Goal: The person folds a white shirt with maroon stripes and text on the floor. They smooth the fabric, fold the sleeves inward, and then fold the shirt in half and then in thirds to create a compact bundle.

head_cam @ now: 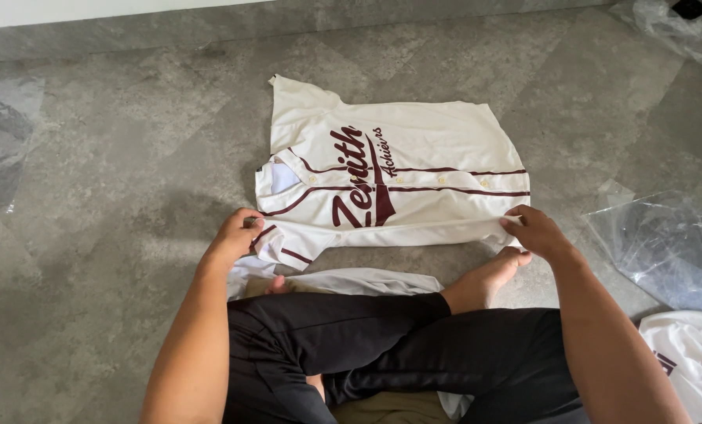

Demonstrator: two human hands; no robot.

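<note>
Hands (233, 235) pinched on jersey (413, 157) edge

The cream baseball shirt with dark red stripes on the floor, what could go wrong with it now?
1. The cream baseball shirt with dark red stripes may crease unevenly: the left hand and right hand pinch only its near edge.
2. Its far sleeve lies crumpled, so wrinkles might get folded in.
3. The grey floor could dirty it.
</note>
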